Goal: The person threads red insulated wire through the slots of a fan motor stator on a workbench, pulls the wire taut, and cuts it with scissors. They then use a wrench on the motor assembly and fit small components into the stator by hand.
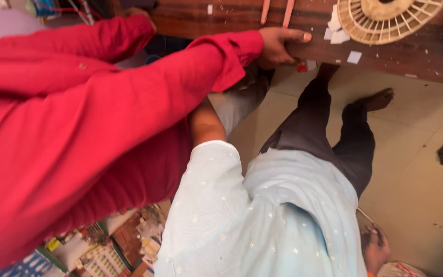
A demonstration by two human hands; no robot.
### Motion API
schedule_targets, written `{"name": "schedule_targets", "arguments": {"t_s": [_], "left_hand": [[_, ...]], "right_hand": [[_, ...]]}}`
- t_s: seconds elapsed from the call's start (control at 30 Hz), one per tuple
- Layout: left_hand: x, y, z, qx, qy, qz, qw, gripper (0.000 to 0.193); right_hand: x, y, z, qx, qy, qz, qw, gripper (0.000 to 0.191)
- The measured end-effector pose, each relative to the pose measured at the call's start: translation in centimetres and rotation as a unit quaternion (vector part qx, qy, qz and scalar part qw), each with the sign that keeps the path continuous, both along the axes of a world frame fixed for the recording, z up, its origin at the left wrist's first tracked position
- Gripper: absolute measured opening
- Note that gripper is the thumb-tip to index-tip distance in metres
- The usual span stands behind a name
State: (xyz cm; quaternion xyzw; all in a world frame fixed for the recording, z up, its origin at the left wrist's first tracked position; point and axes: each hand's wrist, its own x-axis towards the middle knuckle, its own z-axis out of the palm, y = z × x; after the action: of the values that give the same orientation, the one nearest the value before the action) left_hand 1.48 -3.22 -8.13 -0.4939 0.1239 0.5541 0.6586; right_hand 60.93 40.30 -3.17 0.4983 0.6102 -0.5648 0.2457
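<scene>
One dark wooden table, littered with scraps, above pale floor tiles.

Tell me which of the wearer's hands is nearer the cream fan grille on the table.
Left, likely: its forearm reaches toward the fan grille, hand hidden under another person's red sleeve. The right hand seems to hang by the hip.

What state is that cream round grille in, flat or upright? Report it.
Flat: the cream round grille lies on the brown table, spokes facing up.
</scene>
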Motion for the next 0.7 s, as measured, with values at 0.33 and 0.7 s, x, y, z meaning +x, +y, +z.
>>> {"name": "schedule_targets", "arguments": {"t_s": [0.33, 0.7], "left_hand": [[-0.6, -0.8, -3.2, -0.133, -0.297, 0.217, 0.921, 0.063], [-1.5, 2.0, 2.7, -0.259, -0.367, 0.325, 0.833, 0.063]], "right_hand": [[-1.9, -3.1, -9.3, 0.037, -0.037, -0.036, 0.998, 0.026], [-3.0, 0.7, -7.4, 0.030, -0.051, 0.001, 0.998, 0.028]]}}
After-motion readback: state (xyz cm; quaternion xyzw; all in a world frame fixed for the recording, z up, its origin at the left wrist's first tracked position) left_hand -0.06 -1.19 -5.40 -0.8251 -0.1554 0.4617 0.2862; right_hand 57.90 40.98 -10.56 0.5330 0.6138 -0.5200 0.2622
